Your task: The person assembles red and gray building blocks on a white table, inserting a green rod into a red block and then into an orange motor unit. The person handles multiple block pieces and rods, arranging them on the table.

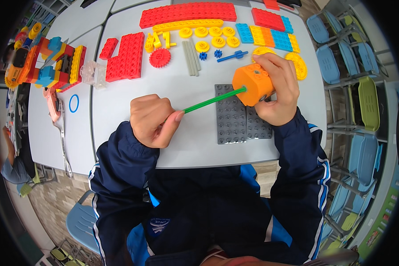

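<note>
My right hand [279, 84] is closed round an orange toy motor block [254, 84], holding it tilted above the table. A green axle rod [213, 101] runs from a hole in the block's side down to my left hand [154, 122]. The left fingers are closed on the rod's other end, thumb pressed along it. Under the block lies a dark grey studded baseplate [229, 126], partly hidden by the block and my right hand. A yellow wheel [261, 51] shows just behind the right hand's fingers.
Red bricks [131, 55], a red gear [159, 58], grey rods [191, 57], yellow pulleys [202, 46] and blue parts [232, 56] lie along the far side. At left stand a built brick model [48, 66] and a blue ring [74, 103]. Stacked chairs [363, 155] line the right.
</note>
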A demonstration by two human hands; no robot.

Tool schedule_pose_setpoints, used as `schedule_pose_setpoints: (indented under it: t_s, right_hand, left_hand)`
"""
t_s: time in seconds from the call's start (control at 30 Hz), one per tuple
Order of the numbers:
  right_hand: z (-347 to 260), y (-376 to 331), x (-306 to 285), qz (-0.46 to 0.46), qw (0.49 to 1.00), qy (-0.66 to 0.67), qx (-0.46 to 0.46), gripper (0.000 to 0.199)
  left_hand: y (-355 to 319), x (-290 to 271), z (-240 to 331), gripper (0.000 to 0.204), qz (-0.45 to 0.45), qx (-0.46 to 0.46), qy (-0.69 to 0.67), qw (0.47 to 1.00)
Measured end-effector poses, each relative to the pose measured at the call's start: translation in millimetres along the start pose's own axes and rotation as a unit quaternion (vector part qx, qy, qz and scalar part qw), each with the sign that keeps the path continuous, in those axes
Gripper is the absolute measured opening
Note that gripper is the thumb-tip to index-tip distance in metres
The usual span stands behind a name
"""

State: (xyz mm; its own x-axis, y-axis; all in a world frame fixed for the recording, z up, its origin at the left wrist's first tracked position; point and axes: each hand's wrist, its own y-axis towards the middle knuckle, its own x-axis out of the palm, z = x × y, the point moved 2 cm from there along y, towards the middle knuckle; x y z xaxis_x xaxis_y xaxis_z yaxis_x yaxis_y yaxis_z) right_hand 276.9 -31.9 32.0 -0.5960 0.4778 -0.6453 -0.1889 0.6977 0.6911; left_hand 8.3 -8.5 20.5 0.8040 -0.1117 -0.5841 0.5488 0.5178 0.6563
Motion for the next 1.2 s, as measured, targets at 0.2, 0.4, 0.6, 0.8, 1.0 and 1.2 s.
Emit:
schedule_pose_setpoints:
  t_s: [0.2,0.4,0.6,0.8,1.0,1.2]
  right_hand:
    - [1.6,-1.1,0.4,-0.013,0.999,-0.047,-0.013,0.068]
    - [0.9,-3.3,1.4,-0.004,0.996,-0.083,-0.034,0.070]
    - [2.8,-4.4,3.0,0.038,0.996,-0.077,-0.036,0.069]
    - [2.4,-7.1,6.2,0.028,0.995,-0.093,-0.032,0.067]
    - [-6.5,-9.1,5.7,0.008,0.993,-0.115,-0.022,0.065]
    - [-5.0,-8.8,7.9,0.011,0.992,-0.120,-0.029,0.067]
  left_hand:
    - [-1.1,2.0,3.3,0.019,-0.028,-0.012,0.032,0.999]
    - [-2.8,10.0,-3.7,0.026,0.005,-0.080,-0.036,0.996]
    - [-7.1,16.7,-0.2,0.028,-0.006,-0.046,-0.052,0.998]
    - [-14.5,29.6,-1.9,0.029,-0.026,-0.087,-0.095,0.991]
    - [-19.2,35.9,-2.1,0.030,-0.041,-0.089,-0.112,0.989]
    - [-20.7,37.3,-2.4,0.030,-0.050,-0.112,-0.093,0.988]
